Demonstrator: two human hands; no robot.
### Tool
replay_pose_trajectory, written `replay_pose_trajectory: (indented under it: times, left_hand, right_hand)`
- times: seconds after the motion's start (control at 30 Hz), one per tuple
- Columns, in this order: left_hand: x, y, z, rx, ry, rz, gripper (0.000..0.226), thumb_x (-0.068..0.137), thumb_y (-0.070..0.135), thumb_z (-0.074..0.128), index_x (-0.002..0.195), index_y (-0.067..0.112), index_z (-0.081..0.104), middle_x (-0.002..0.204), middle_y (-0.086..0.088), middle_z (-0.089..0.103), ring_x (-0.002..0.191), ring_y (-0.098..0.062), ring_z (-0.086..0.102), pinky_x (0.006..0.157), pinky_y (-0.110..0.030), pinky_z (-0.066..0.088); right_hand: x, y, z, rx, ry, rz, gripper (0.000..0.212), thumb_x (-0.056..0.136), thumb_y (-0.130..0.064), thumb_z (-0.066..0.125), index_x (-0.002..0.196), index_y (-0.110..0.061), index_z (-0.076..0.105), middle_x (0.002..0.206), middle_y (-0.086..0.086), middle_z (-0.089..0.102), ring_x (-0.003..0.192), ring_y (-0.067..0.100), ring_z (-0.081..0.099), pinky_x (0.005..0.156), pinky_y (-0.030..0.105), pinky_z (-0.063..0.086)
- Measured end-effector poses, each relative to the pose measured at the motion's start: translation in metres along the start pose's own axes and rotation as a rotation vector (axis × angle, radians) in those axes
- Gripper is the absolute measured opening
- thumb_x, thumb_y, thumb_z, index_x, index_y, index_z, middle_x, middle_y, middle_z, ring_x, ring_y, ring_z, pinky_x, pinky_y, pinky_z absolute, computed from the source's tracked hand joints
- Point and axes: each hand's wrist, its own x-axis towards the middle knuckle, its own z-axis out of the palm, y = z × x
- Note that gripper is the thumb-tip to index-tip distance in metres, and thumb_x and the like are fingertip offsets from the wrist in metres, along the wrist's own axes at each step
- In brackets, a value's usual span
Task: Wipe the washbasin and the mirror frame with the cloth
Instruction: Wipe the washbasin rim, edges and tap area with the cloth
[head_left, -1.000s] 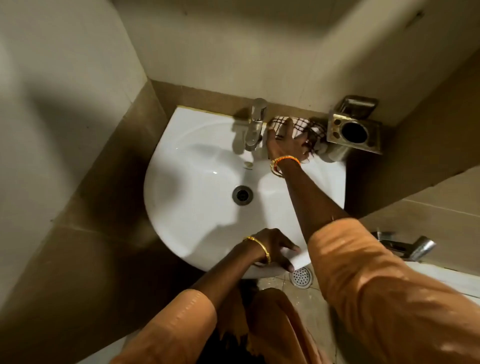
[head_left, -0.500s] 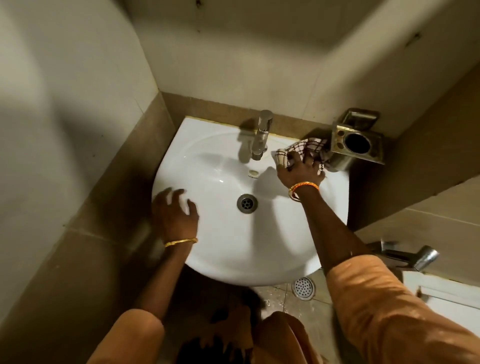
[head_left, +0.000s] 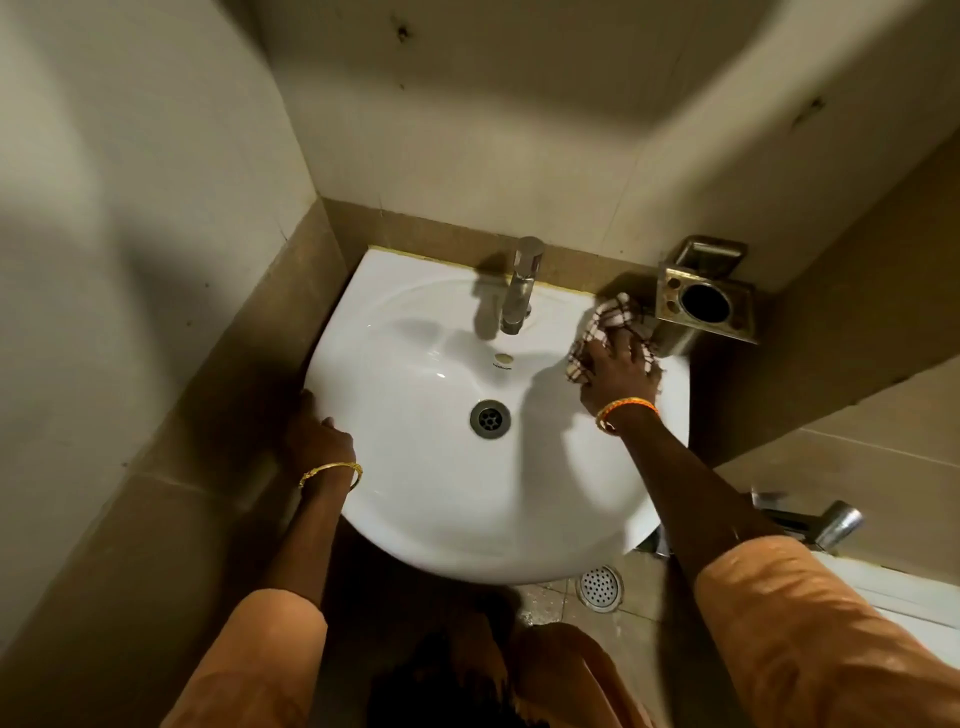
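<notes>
Pressing the checked brown-and-white cloth (head_left: 605, 332) with spread right hand (head_left: 621, 374) fingers right of the chrome tap (head_left: 519, 291), left hand (head_left: 319, 436) gripping the white ceramic washbasin (head_left: 441, 493) rim left of it.

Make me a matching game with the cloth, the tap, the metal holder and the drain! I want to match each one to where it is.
Things:
1. cloth
2. tap
3. metal holder
4. drain

Places:
A. on the wall, right of the washbasin
B. in the bottom of the bowl
C. under the right hand, on the rim
D. at the back edge, in the middle

Pairs: 1-C, 2-D, 3-A, 4-B
</notes>
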Motion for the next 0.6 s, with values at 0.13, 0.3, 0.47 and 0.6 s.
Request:
replay_pose_trajectory:
  times: [0.13, 0.3, 0.47, 0.6]
  left_hand:
    - [-0.002, 0.007, -0.01, -0.018, -0.019, -0.076, 0.052, 0.09, -0.003, 0.05, 0.141, 0.003, 0.04, 0.141, -0.019, 0.048, 0.132, -0.032, 0.044, 0.109, -0.039, 0.031]
    - [-0.007, 0.013, -0.012, 0.036, 0.0, -0.06, 0.054, 0.088, -0.004, 0.051, 0.14, 0.003, 0.041, 0.133, -0.02, 0.056, 0.128, -0.033, 0.049, 0.104, -0.038, 0.036]
    - [-0.004, 0.011, -0.008, 0.077, 0.001, -0.043, 0.054, 0.088, -0.001, 0.052, 0.14, 0.004, 0.041, 0.131, -0.021, 0.057, 0.125, -0.037, 0.05, 0.1, -0.042, 0.04]
    - [-0.003, 0.009, -0.001, 0.08, 0.013, -0.053, 0.058, 0.086, -0.001, 0.053, 0.142, 0.009, 0.039, 0.129, -0.018, 0.059, 0.122, -0.036, 0.052, 0.096, -0.043, 0.042]
  right_hand:
    - [-0.005, -0.007, 0.004, 0.014, -0.018, 0.07, 0.07, 0.077, -0.017, 0.064, 0.14, -0.026, 0.034, 0.157, 0.005, 0.016, 0.146, 0.032, 0.006, 0.113, 0.061, 0.009]
    - [0.021, -0.037, -0.005, 0.202, 0.077, 0.078, 0.076, 0.077, -0.036, 0.067, 0.14, -0.015, 0.029, 0.149, 0.01, 0.032, 0.139, 0.032, 0.028, 0.113, 0.057, 0.018]
    - [0.047, -0.069, -0.016, 0.232, -0.007, -0.098, 0.073, 0.083, -0.035, 0.06, 0.148, -0.028, 0.025, 0.159, 0.008, 0.009, 0.146, 0.027, 0.011, 0.116, 0.052, 0.007]
    - [0.052, -0.04, -0.019, 0.038, -0.079, -0.23, 0.066, 0.085, -0.032, 0.058, 0.145, -0.035, 0.029, 0.159, 0.003, 0.013, 0.145, 0.029, 0.016, 0.115, 0.054, 0.019]
